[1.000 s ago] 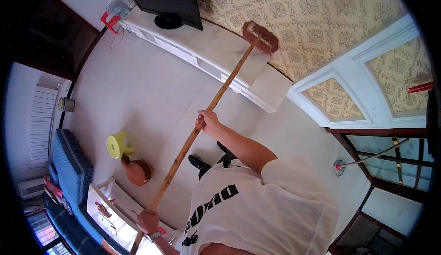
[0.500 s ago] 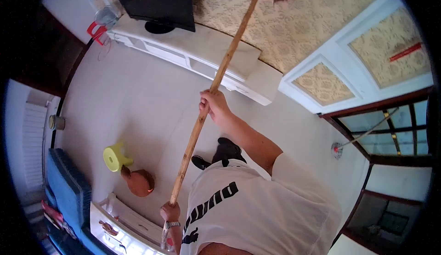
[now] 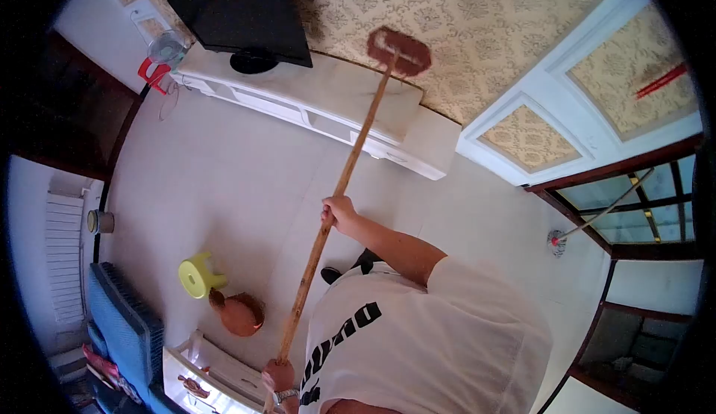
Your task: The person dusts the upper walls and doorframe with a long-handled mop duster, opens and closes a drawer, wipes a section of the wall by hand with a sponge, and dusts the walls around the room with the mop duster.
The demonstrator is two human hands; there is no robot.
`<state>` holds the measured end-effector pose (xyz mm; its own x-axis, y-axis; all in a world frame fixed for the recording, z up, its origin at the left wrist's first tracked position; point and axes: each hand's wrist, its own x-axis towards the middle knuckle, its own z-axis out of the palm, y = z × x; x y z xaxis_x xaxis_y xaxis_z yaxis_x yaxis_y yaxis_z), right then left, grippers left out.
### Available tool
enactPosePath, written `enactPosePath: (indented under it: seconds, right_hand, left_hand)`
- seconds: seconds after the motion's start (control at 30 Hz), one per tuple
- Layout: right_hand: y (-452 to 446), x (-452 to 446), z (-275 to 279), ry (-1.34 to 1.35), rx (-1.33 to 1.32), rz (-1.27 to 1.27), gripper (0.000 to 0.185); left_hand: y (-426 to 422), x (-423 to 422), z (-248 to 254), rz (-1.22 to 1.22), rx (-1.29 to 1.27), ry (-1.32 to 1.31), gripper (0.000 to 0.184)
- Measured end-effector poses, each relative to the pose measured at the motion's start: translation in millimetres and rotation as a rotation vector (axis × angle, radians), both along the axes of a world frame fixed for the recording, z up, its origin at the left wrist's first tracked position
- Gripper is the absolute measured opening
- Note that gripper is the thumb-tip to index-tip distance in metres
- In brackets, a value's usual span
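My right hand is closed around the middle of a long wooden pole. Lower down, my left hand, with a watch on its wrist, grips the pole near its bottom end. At the pole's far end, a dark red fluffy mop head is up against the patterned wall, just above the right part of the white TV cabinet. Whether the head touches the wall cannot be told.
A black television stands on the cabinet. On the floor are a yellow stool and a brown rounded object. A blue sofa and a white table lie lower left. Another mop leans at the right.
The mop head has come down the wall and shifted left, from near the top edge of the view to just above the cabinet. Both hands appear lower in the view, still gripping the pole.
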<state>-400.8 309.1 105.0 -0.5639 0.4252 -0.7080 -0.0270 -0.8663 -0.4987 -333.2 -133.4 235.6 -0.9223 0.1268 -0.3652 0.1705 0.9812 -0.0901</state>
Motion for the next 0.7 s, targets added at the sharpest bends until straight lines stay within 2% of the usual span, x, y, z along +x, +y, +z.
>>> enactPosePath:
  seconds: [0.13,0.27,0.37,0.47,0.57,0.63,0.7]
  right_hand:
    - [18.6,7.7,-11.1,-0.102,-0.136,0.016,0.012]
    - [40.6,4.8,-35.2,-0.193,-0.115,0.017,0.012]
    - [61.7,-0.1,-55.2,-0.216,-0.117,-0.005,0.011]
    - [75.5,3.2,-50.4,-0.142,-0.163,0.002,0.01]
    - [81.6,-2.5,-51.7,-0.089,-0.169,0.074,0.009]
    - [80.5,-5.2,-63.3,-0.014,-0.153,-0.003,0.013]
    - [79.5,-6.4,-48.6,-0.016,-0.032,0.061,0.013]
  left_hand:
    - [44.0,1.8,38.3,0.027,-0.137,0.021,0.021]
    - [41.5,-5.1,22.9,-0.024,-0.143,-0.116,0.02]
    - [70.3,-10.5,28.3,-0.198,-0.086,0.009,0.02]
    - [102.2,-21.6,43.1,-0.109,-0.144,-0.08,0.019]
    - [105.4,-33.6,48.1,-0.163,-0.147,0.003,0.019]
    - [103.0,-43.1,50.0,-0.202,-0.125,0.019,0.02]
    - [112.1,-48.9,56.1,-0.222,-0.174,0.028,0.019]
